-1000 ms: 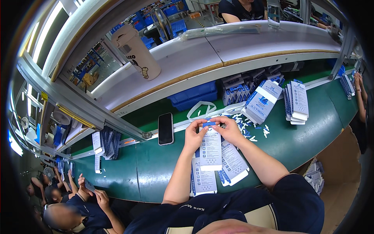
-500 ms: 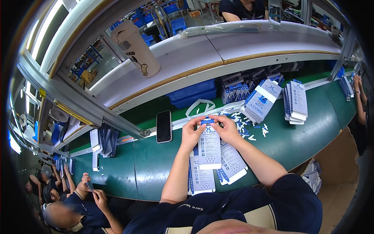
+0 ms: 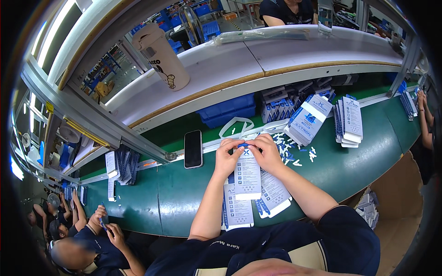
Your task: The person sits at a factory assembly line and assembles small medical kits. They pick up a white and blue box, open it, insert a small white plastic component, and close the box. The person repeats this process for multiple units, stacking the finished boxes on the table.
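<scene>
green covers the long tabletop (image 3: 368,152), a conveyor-like surface running past several seated workers. at the far left a co-worker's hands (image 3: 103,221) work over something small, and a short stack of white-and-blue packages (image 3: 120,163) leans nearby. a black smartphone (image 3: 193,148) lies flat just left of the person's hands. the left hand (image 3: 226,158) and right hand (image 3: 266,154) meet at the top edge of a white-and-blue blister card package (image 3: 247,172), fingers of both pinched closed on its blue hang tab; the package lies on the tabletop, overlapping two more flat packages (image 3: 258,202) beneath it. small white scraps (image 3: 294,154) litter the surface to the right, then come standing packages (image 3: 306,122) and a neat upright stack (image 3: 352,120). it looks as if the top flap is being sealed or folded; the next move seems to call for firm, even pressure along that edge, then setting the piece aside.
</scene>
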Demonstrator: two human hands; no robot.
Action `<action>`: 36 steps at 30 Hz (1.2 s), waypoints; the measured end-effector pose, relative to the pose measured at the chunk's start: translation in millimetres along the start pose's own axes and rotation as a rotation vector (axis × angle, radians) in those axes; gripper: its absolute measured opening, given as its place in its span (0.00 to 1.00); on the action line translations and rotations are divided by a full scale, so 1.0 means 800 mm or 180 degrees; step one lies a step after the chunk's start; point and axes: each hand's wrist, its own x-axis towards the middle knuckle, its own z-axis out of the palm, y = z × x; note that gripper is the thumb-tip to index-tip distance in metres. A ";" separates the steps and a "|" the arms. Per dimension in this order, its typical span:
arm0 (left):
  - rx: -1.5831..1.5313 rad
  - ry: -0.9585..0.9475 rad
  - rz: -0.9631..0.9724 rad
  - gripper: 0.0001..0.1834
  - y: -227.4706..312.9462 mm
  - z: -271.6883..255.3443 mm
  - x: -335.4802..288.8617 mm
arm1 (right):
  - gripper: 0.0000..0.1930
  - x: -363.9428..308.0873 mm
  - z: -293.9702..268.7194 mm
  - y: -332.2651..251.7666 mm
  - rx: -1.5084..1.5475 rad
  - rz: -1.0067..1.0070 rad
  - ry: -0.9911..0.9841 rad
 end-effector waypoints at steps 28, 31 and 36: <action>-0.0325 -0.0258 0.0251 0.04 -0.017 -0.005 0.000 | 0.07 -0.009 0.009 0.026 0.0301 0.0258 -0.0363; -0.0131 -0.0353 0.0378 0.04 -0.020 -0.006 -0.002 | 0.07 -0.007 0.005 0.020 0.0499 0.0267 -0.0559; -0.0248 -0.0467 0.0306 0.05 -0.014 -0.006 -0.002 | 0.06 -0.005 0.001 0.015 0.0758 0.0398 -0.0607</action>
